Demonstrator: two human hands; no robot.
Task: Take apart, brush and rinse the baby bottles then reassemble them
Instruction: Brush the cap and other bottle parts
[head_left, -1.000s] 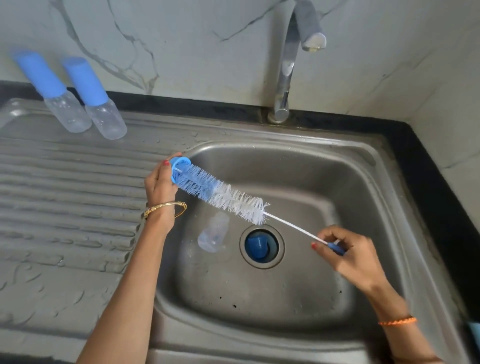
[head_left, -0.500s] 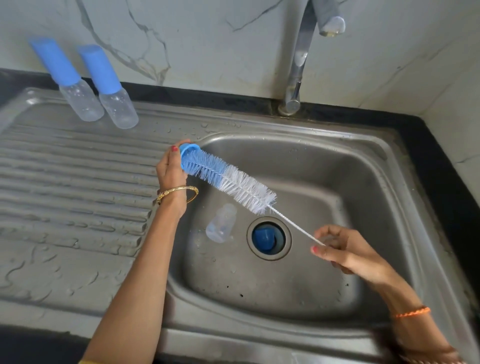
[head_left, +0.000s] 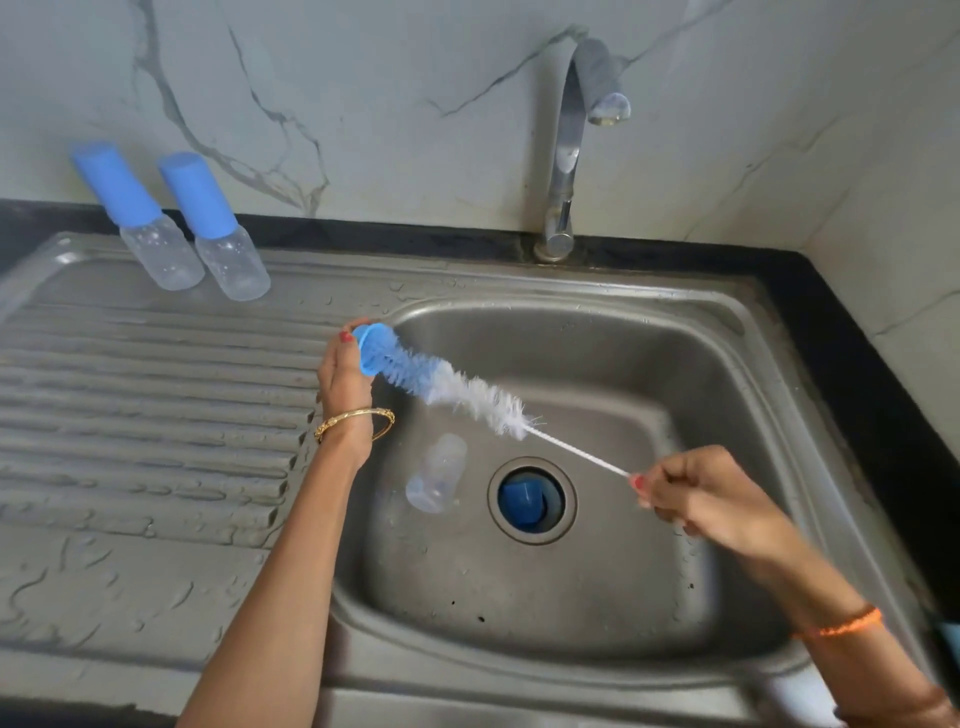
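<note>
My left hand (head_left: 345, 376) grips a small blue bottle ring (head_left: 375, 347) over the basin's left rim. The blue and white bottle brush (head_left: 457, 387) has its tip pushed into that ring. My right hand (head_left: 696, 496) grips the brush's wire handle over the basin. A clear bottle body (head_left: 438, 480) lies on its side on the basin floor. A blue cap (head_left: 524, 498) sits in the drain hole. Two assembled bottles with blue caps (head_left: 143, 218) (head_left: 215, 228) stand at the back of the draining board.
The steel sink (head_left: 779, 415) has a ribbed, wet draining board (head_left: 145, 415) on the left. The tap (head_left: 571, 150) rises behind the basin with no water running. A black counter edge and marble wall run behind and to the right.
The view has shifted, so everything sits lower in the frame. My right hand has slid a little along the handle. The brush stays in the blue ring.
</note>
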